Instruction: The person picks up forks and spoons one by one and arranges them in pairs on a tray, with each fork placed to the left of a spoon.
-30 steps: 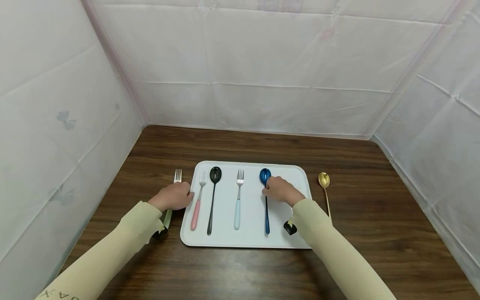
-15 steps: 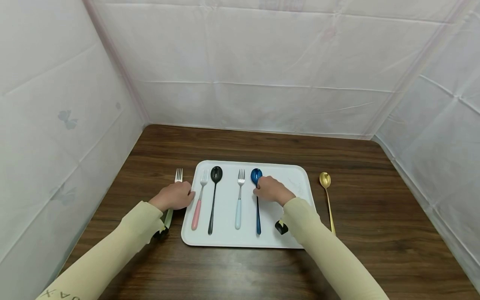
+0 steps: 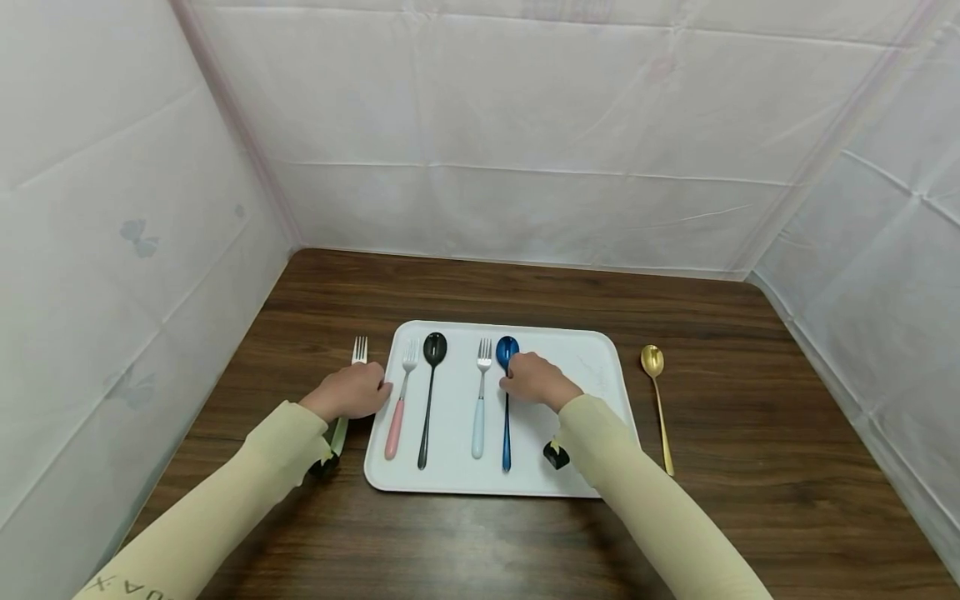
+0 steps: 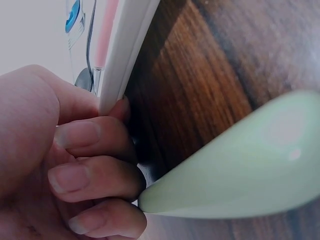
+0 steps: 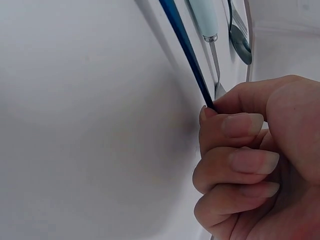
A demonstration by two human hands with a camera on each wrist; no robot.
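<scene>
My left hand [image 3: 351, 392] pinches the left rim of a white tray [image 3: 450, 400]; in the left wrist view thumb and index finger close on the tray rim [image 4: 131, 45], the other fingers curled. A fork with a light green handle [image 4: 240, 165] lies on the table under this hand, its tines [image 3: 360, 348] showing beyond it. On the tray, my right hand [image 3: 540, 379] pinches a blue spoon [image 3: 507, 348] by its thin handle [image 5: 187, 50], just below the bowl. Close to its left lies a fork with a light blue handle [image 3: 478, 425], roughly parallel.
Further left on the tray lie a black spoon [image 3: 427, 408] and a fork with a pink handle [image 3: 394, 425]. A gold spoon [image 3: 654, 362] rests on the wooden table [image 3: 720, 383], right of the tray. White sheeting [image 3: 525, 208] walls the back and sides.
My right hand has moved the blue spoon leftward across the tray, close to the light blue fork. The left hand has stayed at the tray's left rim.
</scene>
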